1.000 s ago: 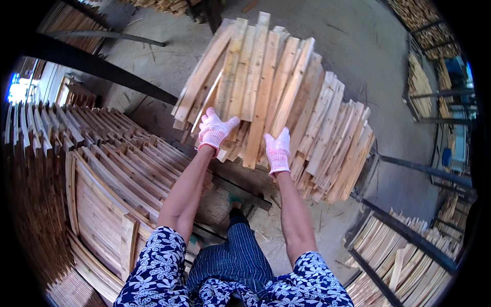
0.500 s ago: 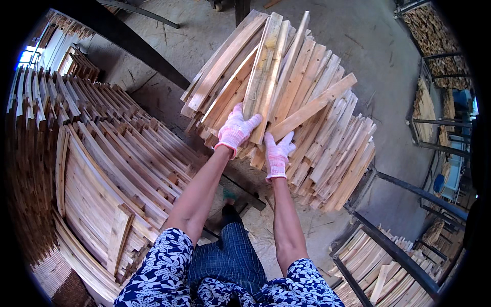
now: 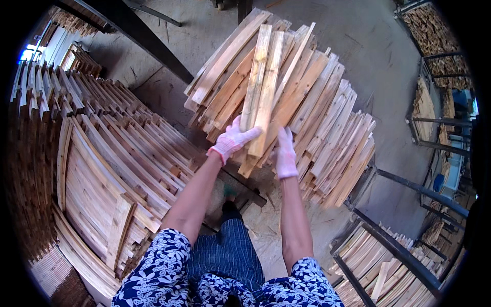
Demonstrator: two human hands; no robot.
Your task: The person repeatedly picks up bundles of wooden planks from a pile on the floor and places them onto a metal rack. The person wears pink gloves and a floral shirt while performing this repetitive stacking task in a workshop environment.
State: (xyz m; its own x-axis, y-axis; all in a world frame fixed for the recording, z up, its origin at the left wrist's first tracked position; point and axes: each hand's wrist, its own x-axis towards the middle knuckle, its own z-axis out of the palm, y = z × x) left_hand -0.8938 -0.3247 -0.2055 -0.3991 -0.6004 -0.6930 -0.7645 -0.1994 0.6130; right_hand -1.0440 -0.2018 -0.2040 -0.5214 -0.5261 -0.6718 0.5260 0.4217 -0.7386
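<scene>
My left hand (image 3: 235,139), in a pink and white knit glove, is closed round the near ends of two long wooden slats (image 3: 264,92), tilted above the pile. The thumb lies across the right slat. My right hand (image 3: 286,153), gloved alike, is slightly blurred. Its fingers are stretched out along the side of an orange-toned slat (image 3: 303,88) near that slat's lower end. Beneath both hands lies a wide pile of pale slats (image 3: 335,133), packed side by side and fanned to the right.
Tall stacks of boards (image 3: 123,153) stand close on the left. A dark metal beam (image 3: 146,43) slants across the upper left. Metal rails (image 3: 394,245) frame another slat pile (image 3: 381,273) at lower right. Concrete floor (image 3: 378,56) shows behind, and more racked wood (image 3: 434,30) stands far right.
The orange-toned slat has swung left from its diagonal position, more in line with the others. My right hand has moved right and turned upright. The left hand's slats have shifted slightly downward.
</scene>
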